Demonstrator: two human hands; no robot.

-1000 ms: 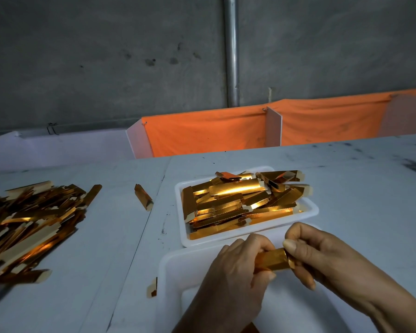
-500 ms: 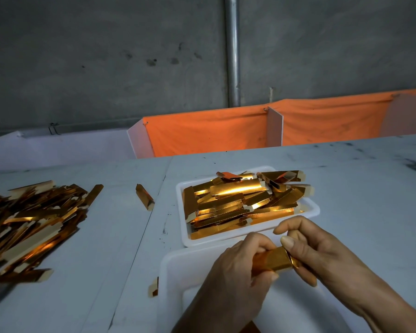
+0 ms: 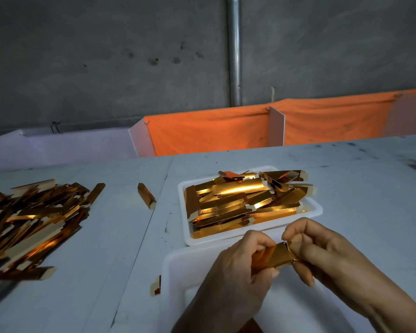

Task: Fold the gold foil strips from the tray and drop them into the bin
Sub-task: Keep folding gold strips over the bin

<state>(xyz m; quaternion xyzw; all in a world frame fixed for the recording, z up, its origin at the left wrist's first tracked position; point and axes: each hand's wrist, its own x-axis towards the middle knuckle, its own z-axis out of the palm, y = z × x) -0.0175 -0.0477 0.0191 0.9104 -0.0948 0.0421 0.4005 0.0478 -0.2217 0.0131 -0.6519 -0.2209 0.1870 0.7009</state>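
A white tray (image 3: 318,210) in the middle of the table holds a heap of gold foil strips (image 3: 240,203). Just in front of it stands a white bin (image 3: 175,263), its inside mostly hidden by my hands. Above the bin both hands hold one gold foil strip (image 3: 277,257). My left hand (image 3: 235,280) grips its left part with curled fingers and thumb. My right hand (image 3: 322,260) pinches the strip's right end, where the foil is bent.
A large loose pile of gold strips (image 3: 31,222) lies on the table at the left. One single strip (image 3: 146,199) lies left of the tray, and a small piece (image 3: 156,286) sits beside the bin's left wall. Orange cloth dividers (image 3: 209,133) line the table's far edge.
My right hand's fingers have shifted up over the strip's right end and bent it. The strip stays above the bin in both hands.
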